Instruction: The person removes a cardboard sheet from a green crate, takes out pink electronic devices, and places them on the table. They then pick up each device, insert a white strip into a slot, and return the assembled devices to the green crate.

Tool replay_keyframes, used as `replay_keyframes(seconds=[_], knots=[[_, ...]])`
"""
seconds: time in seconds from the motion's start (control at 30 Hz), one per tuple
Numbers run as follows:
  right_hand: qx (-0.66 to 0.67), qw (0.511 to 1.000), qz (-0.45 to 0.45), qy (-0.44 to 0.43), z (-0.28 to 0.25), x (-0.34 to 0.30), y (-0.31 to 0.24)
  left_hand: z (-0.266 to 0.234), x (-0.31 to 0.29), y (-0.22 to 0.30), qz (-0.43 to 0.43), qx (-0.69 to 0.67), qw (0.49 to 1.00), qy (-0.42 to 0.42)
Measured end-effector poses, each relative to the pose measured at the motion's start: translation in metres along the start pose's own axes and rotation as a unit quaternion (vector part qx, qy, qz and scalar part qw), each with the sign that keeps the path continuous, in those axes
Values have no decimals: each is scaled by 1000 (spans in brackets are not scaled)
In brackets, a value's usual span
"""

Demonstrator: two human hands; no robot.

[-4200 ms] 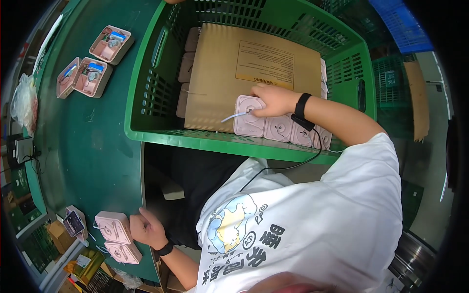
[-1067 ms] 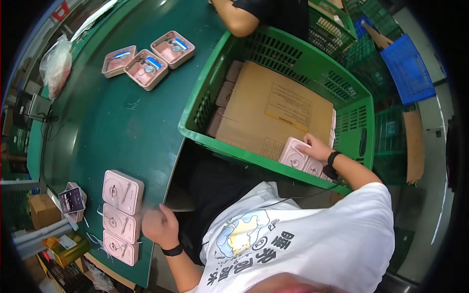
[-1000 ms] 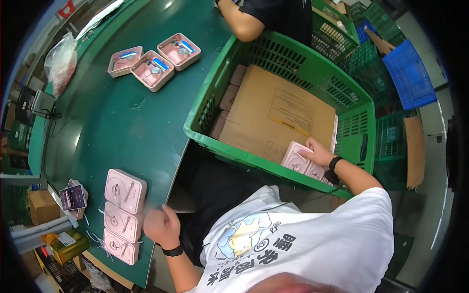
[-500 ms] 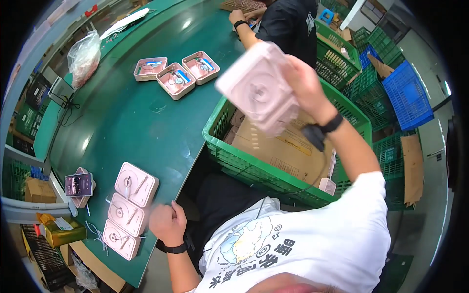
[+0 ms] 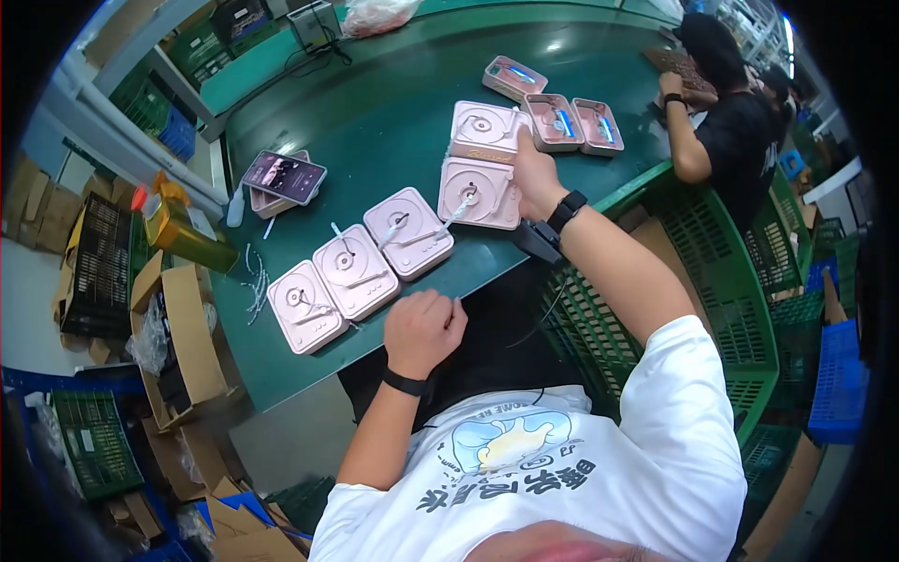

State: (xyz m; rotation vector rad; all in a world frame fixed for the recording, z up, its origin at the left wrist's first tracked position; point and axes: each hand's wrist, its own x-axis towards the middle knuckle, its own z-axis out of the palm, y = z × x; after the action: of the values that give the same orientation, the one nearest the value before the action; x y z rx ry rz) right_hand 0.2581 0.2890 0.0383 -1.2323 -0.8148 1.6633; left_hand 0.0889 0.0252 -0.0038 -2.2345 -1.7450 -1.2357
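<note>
My right hand [image 5: 537, 176] grips the right side of a pair of pink record-player-shaped boxes over the green table. The farther box [image 5: 483, 127] and the nearer box [image 5: 476, 195] sit close together, each with a round disc on its face; the palm-side fingers are partly hidden. Beside them a slanting row of three similar pink boxes runs to the near left: one box [image 5: 407, 232], a middle one [image 5: 352, 270] and an end one [image 5: 304, 309], some with white strips on top. My left hand [image 5: 420, 330] is closed in a loose fist at the table edge, holding nothing visible.
Open pink cases [image 5: 554, 122] with blue cylinders inside stand farther back. A phone [image 5: 286, 178] leans on a pink box at the left, near a yellow container [image 5: 187, 229]. A green crate [image 5: 655, 281] stands at my right, and a co-worker [image 5: 740, 131] sits beyond it.
My right hand has brought the pink boxes from above the green crate to the table, beside the row. The view has turned toward the table; my left hand stays in a fist.
</note>
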Motion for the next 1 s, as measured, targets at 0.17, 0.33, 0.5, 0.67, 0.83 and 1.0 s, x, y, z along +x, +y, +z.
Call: replay_keyframes(seconds=[0.17, 0.33, 0.5, 0.67, 0.83, 1.0], knots=[[53, 998, -14, 17, -17, 12, 21, -1, 2, 1, -1, -2, 1000, 9], [98, 995, -20, 29, 3, -42, 13, -10, 4, 5, -54, -29, 998, -3], [103, 992, -11, 68, -9, -32, 35, -11, 47, 22, -38, -10, 999, 27], [-32, 999, 11, 24, -8, -77, 33, 14, 65, 17, -30, 82, 996, 2], [-213, 969, 114, 54, -35, -114, 1, 11, 72, 19, -45, 121, 989, -68], [-177, 969, 102, -141, -89, -189, -74, 17, 67, -6, -44, 121, 987, -100]])
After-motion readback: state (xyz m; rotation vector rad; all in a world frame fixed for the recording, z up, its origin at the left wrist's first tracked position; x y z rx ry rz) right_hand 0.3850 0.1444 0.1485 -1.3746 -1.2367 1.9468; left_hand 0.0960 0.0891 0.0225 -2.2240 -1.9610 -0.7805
